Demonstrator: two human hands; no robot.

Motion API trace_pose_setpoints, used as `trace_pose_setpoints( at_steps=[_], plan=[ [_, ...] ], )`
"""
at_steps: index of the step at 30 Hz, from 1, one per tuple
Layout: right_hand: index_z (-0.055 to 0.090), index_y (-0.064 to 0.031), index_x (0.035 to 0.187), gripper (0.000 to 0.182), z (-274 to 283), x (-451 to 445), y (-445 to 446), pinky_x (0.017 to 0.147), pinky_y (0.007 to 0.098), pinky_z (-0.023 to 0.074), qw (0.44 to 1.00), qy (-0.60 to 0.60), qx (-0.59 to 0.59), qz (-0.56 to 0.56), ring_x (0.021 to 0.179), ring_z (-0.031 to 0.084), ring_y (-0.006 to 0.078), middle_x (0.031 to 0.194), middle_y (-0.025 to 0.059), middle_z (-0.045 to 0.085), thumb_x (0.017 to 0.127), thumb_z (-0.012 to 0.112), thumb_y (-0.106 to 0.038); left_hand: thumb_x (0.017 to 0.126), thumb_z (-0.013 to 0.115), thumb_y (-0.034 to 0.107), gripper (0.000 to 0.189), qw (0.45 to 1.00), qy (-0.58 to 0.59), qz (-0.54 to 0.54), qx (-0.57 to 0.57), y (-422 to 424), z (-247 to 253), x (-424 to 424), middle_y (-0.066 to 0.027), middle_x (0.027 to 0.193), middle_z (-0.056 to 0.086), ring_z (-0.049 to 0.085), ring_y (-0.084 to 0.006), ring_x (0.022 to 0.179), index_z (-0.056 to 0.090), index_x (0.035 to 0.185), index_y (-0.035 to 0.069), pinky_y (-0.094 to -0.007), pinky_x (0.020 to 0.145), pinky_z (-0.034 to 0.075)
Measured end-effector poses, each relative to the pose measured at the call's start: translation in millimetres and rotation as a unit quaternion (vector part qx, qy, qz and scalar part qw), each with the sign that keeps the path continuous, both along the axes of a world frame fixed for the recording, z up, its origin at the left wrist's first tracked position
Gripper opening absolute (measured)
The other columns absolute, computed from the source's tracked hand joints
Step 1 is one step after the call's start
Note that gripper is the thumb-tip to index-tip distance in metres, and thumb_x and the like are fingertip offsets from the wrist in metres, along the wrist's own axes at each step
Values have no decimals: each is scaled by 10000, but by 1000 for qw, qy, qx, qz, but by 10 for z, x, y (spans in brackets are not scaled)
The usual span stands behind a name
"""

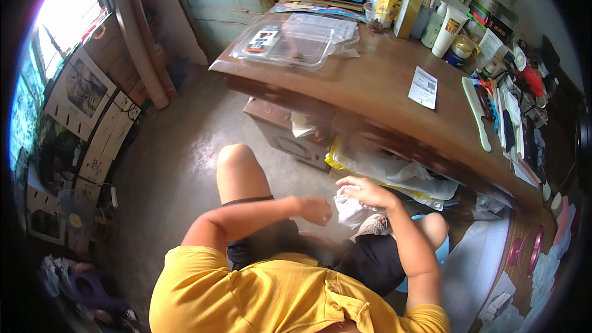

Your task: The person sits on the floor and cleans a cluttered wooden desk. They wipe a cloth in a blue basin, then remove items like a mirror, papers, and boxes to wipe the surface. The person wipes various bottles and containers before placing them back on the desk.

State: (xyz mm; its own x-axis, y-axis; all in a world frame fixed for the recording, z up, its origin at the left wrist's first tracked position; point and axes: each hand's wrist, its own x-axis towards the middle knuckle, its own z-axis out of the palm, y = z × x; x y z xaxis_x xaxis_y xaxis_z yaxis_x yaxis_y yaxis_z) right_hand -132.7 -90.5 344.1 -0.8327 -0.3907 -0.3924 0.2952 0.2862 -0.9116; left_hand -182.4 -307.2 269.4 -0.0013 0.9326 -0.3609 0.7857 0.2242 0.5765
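My right hand [367, 193] is at a crumpled white cloth [350, 208], with its fingers curled over the top of the bundle. To the left of the cloth, my left hand [318, 210] is closed in a fist, slightly blurred, and nothing shows in it. The two hands are apart. Below the cloth, a foot in a patterned sandal [373, 225] is partly visible. Both hands are in front of my body, between my bent knees in dark shorts.
A brown wooden desk [370, 74] spans the front and right, bearing a clear plastic tray [305, 48], bottles, combs and a printed card [423, 88]. Underneath are plastic bags [393, 166] and a cabinet [286, 141]. A light blue stool or basin [442, 252] shows by my right knee.
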Motion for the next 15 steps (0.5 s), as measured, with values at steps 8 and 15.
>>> trace_pose_setpoints(
  at_steps=[8,15],
  plan=[
    [574,-38,1180,287,478,505,-211,815,234,460,979,-55,-162,-108,912,573,67,995,6,628,936,598,-186,776,682,512,495,731,356,518,267,-593,2908,-1326,-147,909,692,679,-300,857,650,1030,88,-407,764,540],
    [567,-46,1198,265,472,890,-707,861,244,448,986,11,-126,-107,956,561,73,1026,13,617,958,569,-161,669,601,793,698,801,260,538,-33,-761,3217,-2822,-109,786,663,621,-219,713,723,832,126,-378,637,501]
  ],
)
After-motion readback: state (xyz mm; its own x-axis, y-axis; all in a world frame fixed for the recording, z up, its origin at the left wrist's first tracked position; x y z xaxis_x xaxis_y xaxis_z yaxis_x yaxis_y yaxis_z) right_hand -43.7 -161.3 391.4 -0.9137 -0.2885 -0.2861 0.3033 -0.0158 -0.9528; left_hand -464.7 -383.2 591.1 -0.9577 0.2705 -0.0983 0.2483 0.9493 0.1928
